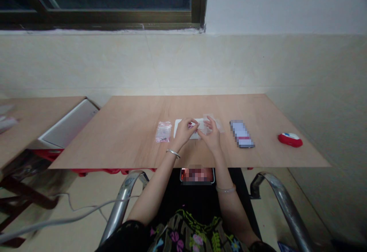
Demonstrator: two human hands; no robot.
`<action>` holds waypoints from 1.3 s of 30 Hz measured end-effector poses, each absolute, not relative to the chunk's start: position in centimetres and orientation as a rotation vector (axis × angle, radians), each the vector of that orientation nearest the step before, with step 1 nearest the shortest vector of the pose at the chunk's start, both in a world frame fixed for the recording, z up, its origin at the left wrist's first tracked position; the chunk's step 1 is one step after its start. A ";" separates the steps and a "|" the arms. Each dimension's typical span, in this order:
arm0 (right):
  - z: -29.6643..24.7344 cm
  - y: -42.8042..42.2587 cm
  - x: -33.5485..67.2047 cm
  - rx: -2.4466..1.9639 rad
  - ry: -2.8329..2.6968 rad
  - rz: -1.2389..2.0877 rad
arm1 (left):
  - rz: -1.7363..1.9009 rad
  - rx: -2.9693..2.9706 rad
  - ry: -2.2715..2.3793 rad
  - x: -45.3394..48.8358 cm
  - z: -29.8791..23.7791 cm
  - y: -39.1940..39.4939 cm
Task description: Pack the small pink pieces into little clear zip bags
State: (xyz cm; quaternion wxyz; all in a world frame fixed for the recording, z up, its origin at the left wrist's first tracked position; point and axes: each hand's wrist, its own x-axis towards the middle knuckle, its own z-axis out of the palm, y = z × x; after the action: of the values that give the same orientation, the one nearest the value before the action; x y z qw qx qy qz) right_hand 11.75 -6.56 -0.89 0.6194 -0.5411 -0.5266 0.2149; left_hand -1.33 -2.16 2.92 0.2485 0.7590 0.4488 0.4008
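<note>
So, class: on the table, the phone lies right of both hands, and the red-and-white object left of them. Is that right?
Not left: in the head view, the red-and-white object lies to the right of the right hand, beyond the phone.

A flat white sheet (pixel 195 135) lies near translucent film (pixel 219 126).

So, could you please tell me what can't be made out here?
All in the head view:
- Pinkish bit by the left hand: too small, partly covered by fingers.
- Part of the white rectangle: behind that hand.
- Tabletop phone: screen pixelated.
- Far-left pale items: blurred, cut by edge.
</note>
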 end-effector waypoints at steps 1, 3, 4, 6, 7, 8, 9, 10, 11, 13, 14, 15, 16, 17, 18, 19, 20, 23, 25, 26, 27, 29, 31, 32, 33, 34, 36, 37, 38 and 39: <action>-0.8 -6.6 11.7 -1.242 -1.212 0.492 | 1.077 2.115 1.227 -1.4 3.1 -2.3; -0.7 -6.7 11.6 -1.237 -1.215 0.499 | 1.059 2.163 1.223 -1.5 3.4 -2.4; -0.7 -6.7 11.6 -1.231 -1.216 0.505 | 1.055 2.173 1.216 -1.5 3.5 -2.4; -0.7 -6.7 11.5 -1.220 -1.214 0.522 | 1.049 2.183 1.199 -1.5 3.6 -2.5; -0.8 -6.7 11.5 -1.216 -1.213 0.531 | 1.044 2.187 1.193 -1.5 3.6 -2.6; -0.8 -6.7 11.5 -1.214 -1.211 0.539 | 1.038 2.188 1.190 -1.5 3.6 -2.6; -0.9 -6.7 11.5 -1.212 -1.211 0.547 | 1.031 2.186 1.186 -1.5 3.6 -2.6; -0.9 -6.7 11.5 -1.211 -1.212 0.554 | 1.027 2.178 1.181 -1.5 3.6 -2.6; -0.9 -6.7 11.5 -1.209 -1.213 0.555 | 1.026 2.166 1.174 -1.5 3.6 -2.6; -0.8 -6.7 11.5 -1.202 -1.217 0.547 | 1.031 2.144 1.168 -1.5 3.6 -2.6; -0.7 -6.8 11.5 -1.197 -1.222 0.538 | 1.034 2.137 1.170 -1.5 3.6 -2.6; -0.7 -6.8 11.6 -1.194 -1.227 0.529 | 1.034 2.133 1.176 -1.5 3.6 -2.6; -0.6 -6.8 11.6 -1.192 -1.232 0.522 | 1.029 2.131 1.184 -1.5 3.6 -2.6; -0.5 -6.9 11.6 -1.191 -1.237 0.517 | 1.020 2.126 1.190 -1.5 3.6 -2.6; -0.5 -6.9 11.6 -1.189 -1.242 0.515 | 1.007 2.120 1.193 -1.4 3.7 -2.6; -0.5 -6.9 11.6 -1.188 -1.246 0.514 | 0.993 2.112 1.193 -1.4 3.7 -2.7; -0.5 -6.9 11.6 -1.187 -1.249 0.515 | 0.980 2.105 1.192 -1.4 3.8 -2.8; -0.6 -6.9 11.5 -1.182 -1.255 0.518 | 0.943 2.100 1.200 -1.4 3.9 -3.0; -0.6 -6.9 11.5 -1.176 -1.254 0.523 | 0.922 2.106 1.223 -1.5 4.0 -3.2; -0.6 -6.9 11.5 -1.172 -1.256 0.525 | 0.912 2.110 1.234 -1.5 4.0 -3.2; -0.7 -6.9 11.5 -1.169 -1.258 0.524 | 0.905 2.111 1.238 -1.5 4.0 -3.2; -0.7 -6.8 11.6 -1.169 -1.258 0.516 | 0.911 2.103 1.212 -1.4 3.8 -3.0; -0.8 -6.7 11.7 -1.178 -1.248 0.507 | 0.956 2.053 1.160 -1.4 3.6 -2.7; -0.8 -6.7 11.8 -1.185 -1.240 0.507 | 0.989 2.008 1.144 -1.4 3.4 -2.5; -0.9 -6.7 11.9 -1.192 -1.229 0.505 | 1.027 1.957 1.144 -1.5 3.0 -2.3; -0.9 -6.7 12.0 -1.200 -1.216 0.503 | 1.067 1.912 1.165 -1.6 2.6 -2.0; -1.0 -6.7 12.3 -1.220 -1.188 0.488 | 1.139 1.866 1.263 -2.0 1.4 -1.3; -1.0 -6.7 12.5 -1.230 -1.171 0.473 | 1.158 1.872 1.325 -2.3 0.7 -1.0; -1.0 -6.7 12.6 -1.240 -1.156 0.453 | 1.156 1.892 1.386 -2.5 -0.1 -0.7; -1.0 -6.7 12.7 -1.248 -1.143 0.430 | 1.125 1.918 1.433 -2.8 -1.0 -0.5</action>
State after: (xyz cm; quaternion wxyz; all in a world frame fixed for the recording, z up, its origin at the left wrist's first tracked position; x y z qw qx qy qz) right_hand 12.71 -6.72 -0.98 0.6426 -0.5476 -0.5015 0.1889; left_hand -2.78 -0.54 -0.98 0.2453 0.7028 0.5252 0.4124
